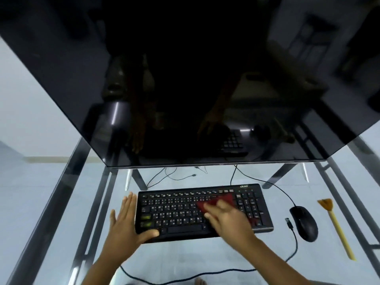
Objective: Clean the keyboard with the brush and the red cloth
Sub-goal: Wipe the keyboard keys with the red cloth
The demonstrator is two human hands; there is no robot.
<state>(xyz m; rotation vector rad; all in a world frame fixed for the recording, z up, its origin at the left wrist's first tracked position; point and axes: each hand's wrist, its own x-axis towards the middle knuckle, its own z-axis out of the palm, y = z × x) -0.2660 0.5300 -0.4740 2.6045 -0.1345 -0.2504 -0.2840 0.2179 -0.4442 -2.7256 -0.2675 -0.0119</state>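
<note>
1. Glass forms the top of the desk [226, 258], which sits on a dark metal frame, and we see a pale floor through it. A large dark monitor [185, 79] stands along the far edge, its unlit screen faintly mirroring the hands.
2. Toward the left side of the desk we find the left hand [125, 221]. Its fingers are straight and close together on the glass, along the left end of the keyboard [176, 212]. The thumb reaches onto the keyboard's near left corner. It grips nothing.
3. That black keyboard lies in the middle of the desk, below the monitor, with its long side roughly parallel to the near edge.
4. On the right part of its main keys we see the red cloth [218, 201], spread toward the number pad and partly hidden.
5. Over the cloth rests the right hand [228, 219], palm down and blurred. We cannot tell whether its fingers press flat or pinch the fabric.
6. Right of the keyboard, a loose cable plug [289, 223] lies on the glass just beside a black mouse [304, 223], which sits apart from the keyboard.
7. Nearest the right edge lies the brush [337, 227], flat on the glass. Its orange tuft points toward the far edge and its yellow handle runs toward the near right corner. Neither hand touches it.
</note>
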